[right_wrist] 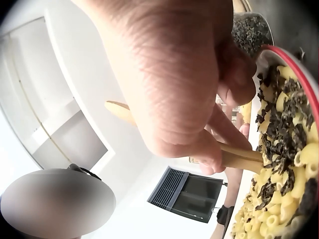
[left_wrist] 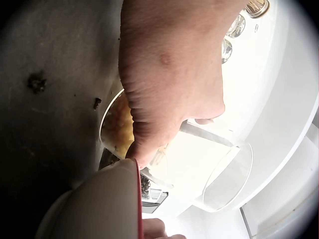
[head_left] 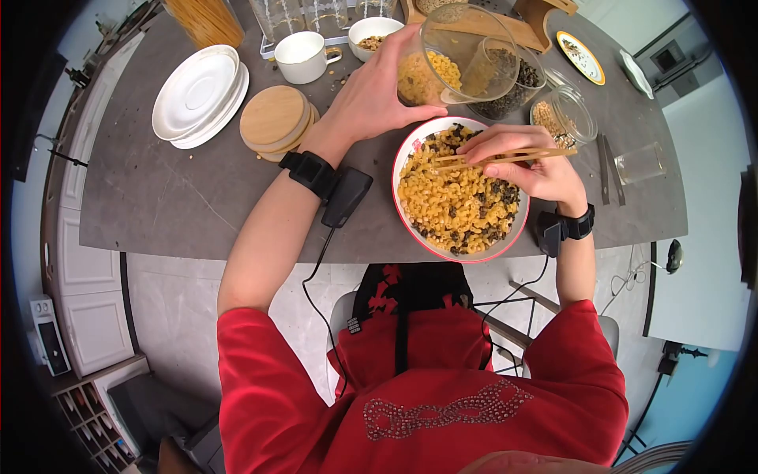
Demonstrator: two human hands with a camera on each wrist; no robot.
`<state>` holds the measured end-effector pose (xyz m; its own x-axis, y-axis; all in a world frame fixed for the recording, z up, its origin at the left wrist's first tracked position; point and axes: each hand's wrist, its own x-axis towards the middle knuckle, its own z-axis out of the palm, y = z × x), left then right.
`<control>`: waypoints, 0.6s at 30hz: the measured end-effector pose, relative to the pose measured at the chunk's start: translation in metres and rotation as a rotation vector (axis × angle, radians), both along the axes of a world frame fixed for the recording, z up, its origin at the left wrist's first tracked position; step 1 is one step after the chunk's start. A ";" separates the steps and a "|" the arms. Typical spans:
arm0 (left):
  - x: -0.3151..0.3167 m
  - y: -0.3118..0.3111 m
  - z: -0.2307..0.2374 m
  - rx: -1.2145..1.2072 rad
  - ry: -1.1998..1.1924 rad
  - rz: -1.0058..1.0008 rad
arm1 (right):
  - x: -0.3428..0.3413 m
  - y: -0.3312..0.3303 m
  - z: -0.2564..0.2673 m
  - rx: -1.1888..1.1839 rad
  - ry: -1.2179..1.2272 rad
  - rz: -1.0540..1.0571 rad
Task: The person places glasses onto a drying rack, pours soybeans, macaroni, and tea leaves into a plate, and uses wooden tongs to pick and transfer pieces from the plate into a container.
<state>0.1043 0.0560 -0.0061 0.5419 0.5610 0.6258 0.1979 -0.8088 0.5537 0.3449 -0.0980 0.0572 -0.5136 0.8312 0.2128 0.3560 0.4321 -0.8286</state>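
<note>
My left hand [head_left: 379,99] grips a clear glass jar [head_left: 497,79] partly filled with yellow macaroni, tilted just behind the bowl. Its thumb lies near the rim of a white bowl with a red rim [head_left: 397,197]. That bowl holds dry macaroni [head_left: 442,197] mixed with dark, curled dried leaves [right_wrist: 281,134]. Over the bowl's right side, my right hand [head_left: 529,162] pinches wooden tongs [head_left: 505,157], whose tips reach into the macaroni. In the right wrist view the tongs [right_wrist: 241,158] touch the mix. The left wrist view shows the jar [left_wrist: 227,177] beyond the hand, its lower part covered by it.
Behind the bowl stand a jar of dark leaves [head_left: 525,83] and an open jar of seeds [head_left: 572,118]. Metal tweezers [head_left: 610,170] and a small glass [head_left: 641,164] lie at right. Stacked saucers [head_left: 193,91], wooden coasters [head_left: 274,118] and a white cup [head_left: 300,59] are at left.
</note>
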 end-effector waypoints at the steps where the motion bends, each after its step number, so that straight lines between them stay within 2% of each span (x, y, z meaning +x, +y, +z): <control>1: 0.000 -0.001 0.000 -0.005 0.000 0.003 | 0.001 0.002 -0.001 0.020 0.000 0.014; 18: 0.001 -0.001 0.002 -0.010 -0.007 -0.004 | -0.003 0.002 -0.007 0.050 -0.036 -0.037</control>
